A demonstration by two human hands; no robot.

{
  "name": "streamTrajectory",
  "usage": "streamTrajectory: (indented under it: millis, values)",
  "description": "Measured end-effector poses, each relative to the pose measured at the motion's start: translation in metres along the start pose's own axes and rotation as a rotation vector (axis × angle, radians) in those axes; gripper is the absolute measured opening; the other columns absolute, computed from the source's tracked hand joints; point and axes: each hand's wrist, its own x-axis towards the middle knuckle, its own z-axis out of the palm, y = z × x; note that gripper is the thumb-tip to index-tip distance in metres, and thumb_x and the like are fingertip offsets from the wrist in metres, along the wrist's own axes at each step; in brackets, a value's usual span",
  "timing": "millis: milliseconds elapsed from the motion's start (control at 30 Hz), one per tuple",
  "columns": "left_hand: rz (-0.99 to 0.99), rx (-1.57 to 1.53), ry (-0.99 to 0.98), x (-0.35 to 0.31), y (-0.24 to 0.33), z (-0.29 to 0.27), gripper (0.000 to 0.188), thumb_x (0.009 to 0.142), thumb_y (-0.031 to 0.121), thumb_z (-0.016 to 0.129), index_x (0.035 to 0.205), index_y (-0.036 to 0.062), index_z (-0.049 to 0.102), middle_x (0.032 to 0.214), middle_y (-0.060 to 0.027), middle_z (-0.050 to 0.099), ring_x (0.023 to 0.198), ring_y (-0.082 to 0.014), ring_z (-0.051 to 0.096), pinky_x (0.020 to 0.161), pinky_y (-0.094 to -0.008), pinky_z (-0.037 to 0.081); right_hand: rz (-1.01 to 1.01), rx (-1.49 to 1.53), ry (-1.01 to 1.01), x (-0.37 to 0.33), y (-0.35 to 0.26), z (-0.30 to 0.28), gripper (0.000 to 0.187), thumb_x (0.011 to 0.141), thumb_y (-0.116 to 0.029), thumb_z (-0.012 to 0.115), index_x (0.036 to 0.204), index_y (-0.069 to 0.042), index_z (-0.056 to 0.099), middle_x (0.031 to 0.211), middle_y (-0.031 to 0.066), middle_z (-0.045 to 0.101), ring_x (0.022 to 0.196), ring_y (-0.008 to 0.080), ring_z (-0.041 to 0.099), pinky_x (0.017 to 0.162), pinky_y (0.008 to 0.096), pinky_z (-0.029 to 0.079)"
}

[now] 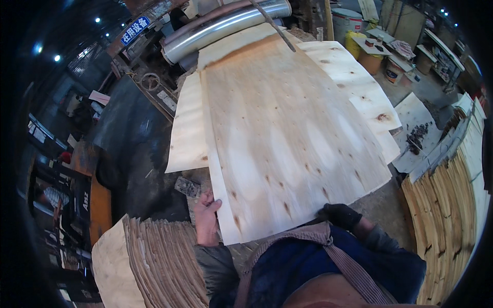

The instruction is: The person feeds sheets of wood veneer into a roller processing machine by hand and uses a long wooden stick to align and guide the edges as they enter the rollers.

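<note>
A large pale wood veneer sheet with brown knots stretches away from me, lying over other veneer sheets that stick out on both sides. My left hand, bare, pinches its near left edge, thumb on top. At the near edge, right of the middle, my right hand in a black glove is closed on the sheet's rim, its fingertips partly hidden. Beyond the sheet's far end lies a shiny metal roller of a machine.
Stacked veneer stands at lower left, and another tall stack at right. An orange and black machine is at far left. Buckets and boards stand at back right. A thin stick slants over the sheet's far end.
</note>
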Motion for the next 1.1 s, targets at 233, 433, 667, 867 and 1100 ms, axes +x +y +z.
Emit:
streamTrajectory:
  millis: [233, 433, 667, 867, 1100]
  values:
    - [0.029, -0.078, 0.028, -0.006, 0.023, 0.000, 0.056, 0.072, -0.016, 0.043, 0.127, -0.0071, 0.040, 0.118, -0.0185, 0.056, 0.104, -0.0238, 0.057, 0.090, -0.0330, 0.046, -0.449, -0.992, 0.270, -0.036, 0.001, -0.007, 0.021, 0.083, -0.028, 0.060, 0.083, -0.007, 0.058, 0.071, 0.0112, 0.060, 0.065, 0.0259, 0.060, 0.060, 0.0353, 0.048]
    - [-0.019, 0.868, 0.015, 0.017, -0.069, -0.049, 0.036, 0.084, 0.016, 0.056, 0.116, -0.0012, 0.056, 0.119, -0.0235, 0.053, 0.105, -0.0307, 0.055, 0.092, -0.0351, 0.042, -0.608, -1.200, 0.225, -0.036, -0.014, -0.003, 0.025, 0.073, -0.033, 0.066, 0.075, -0.011, 0.055, 0.065, 0.0133, 0.057, 0.060, 0.0326, 0.058, 0.053, 0.0388, 0.045]
    - [0.047, 0.940, 0.036, 0.031, -0.099, -0.027, 0.052, 0.074, 0.016, 0.065, 0.121, -0.0015, 0.049, 0.134, -0.0229, 0.036, 0.127, -0.0338, 0.030, 0.103, -0.0397, 0.029, -0.705, -1.200, 0.243, -0.014, -0.028, -0.010, 0.017, 0.077, -0.027, 0.064, 0.074, -0.012, 0.058, 0.063, 0.0114, 0.058, 0.059, 0.0295, 0.059, 0.052, 0.0371, 0.045]
    - [-0.049, 0.029, 0.023, 0.008, -0.021, 0.050, 0.053, 0.077, -0.010, 0.049, 0.128, -0.0020, 0.036, 0.111, -0.0163, 0.057, 0.100, -0.0220, 0.057, 0.087, -0.0313, 0.045, -0.313, -0.540, 0.307, -0.023, -0.038, -0.005, 0.025, 0.086, -0.028, 0.059, 0.085, -0.003, 0.062, 0.074, 0.0080, 0.066, 0.065, 0.0189, 0.063, 0.061, 0.0321, 0.050]
    - [0.070, -0.247, 0.068, 0.012, 0.029, 0.075, 0.054, 0.077, -0.009, 0.048, 0.129, -0.0008, 0.037, 0.119, -0.0184, 0.054, 0.106, -0.0234, 0.055, 0.092, -0.0322, 0.043, -0.112, 0.082, 0.232, -0.022, -0.083, 0.028, 0.038, 0.089, -0.032, 0.054, 0.085, 0.005, 0.061, 0.075, 0.0151, 0.064, 0.067, 0.0233, 0.063, 0.060, 0.0309, 0.051]
